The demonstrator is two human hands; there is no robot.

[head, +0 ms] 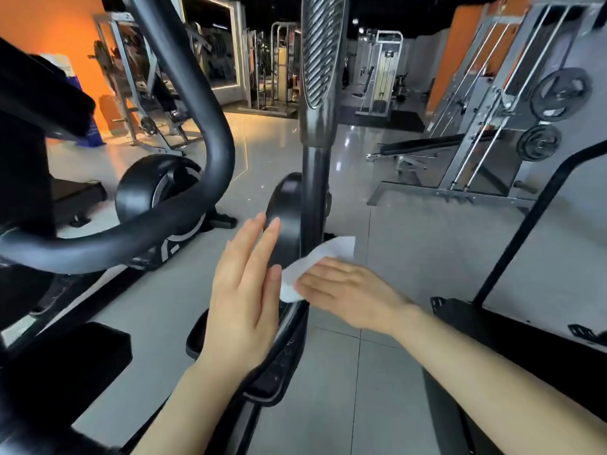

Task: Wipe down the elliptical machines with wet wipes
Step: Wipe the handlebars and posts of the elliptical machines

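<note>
A black elliptical machine fills the middle, its upright swing arm rising from the flywheel housing. A white wet wipe is wrapped against the lower arm. My right hand lies flat on the wipe with straight fingers, pressing it to the arm from the right. My left hand is held flat with straight fingers just left of the arm, thumb touching the wipe's edge. A foot pedal sits below my left wrist.
A curved black handlebar sweeps across the left. A second elliptical's flywheel stands behind it. At the right are a weight rack with plates, a bench and a black frame bar. Grey tiled floor surrounds the machines.
</note>
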